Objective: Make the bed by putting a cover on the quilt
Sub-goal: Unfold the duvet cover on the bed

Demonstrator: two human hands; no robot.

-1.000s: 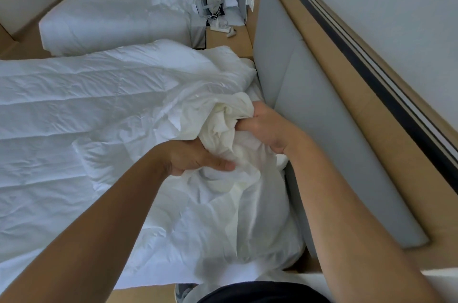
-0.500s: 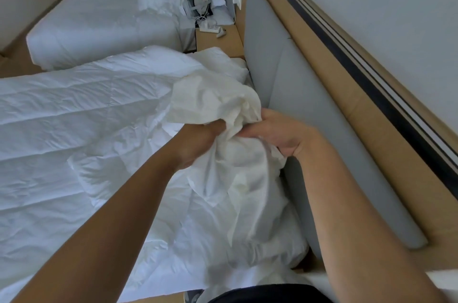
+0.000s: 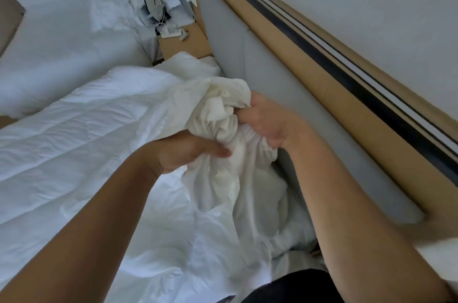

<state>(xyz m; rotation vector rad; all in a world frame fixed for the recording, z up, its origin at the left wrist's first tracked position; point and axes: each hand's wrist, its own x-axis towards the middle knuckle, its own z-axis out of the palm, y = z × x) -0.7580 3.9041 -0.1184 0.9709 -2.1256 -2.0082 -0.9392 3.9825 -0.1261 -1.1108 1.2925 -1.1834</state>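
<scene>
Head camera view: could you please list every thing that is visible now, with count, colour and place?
cover: one, cream-white, bunched above the near bed, held by both hands
quilt: one, white, spread on the near bed
far bed: one, white, upper left
pillows: count unclear, white, crumpled at the far bed's head
dark object: one, black and white, beside the pillows; kind unclear
nightstand: one, tan, between the beds
white device: one, with cable, on the nightstand
headboard: one, grey, along the wall at right
left hand: one, grip on the cover's lower left
right hand: one, grip on the cover's right side
</scene>
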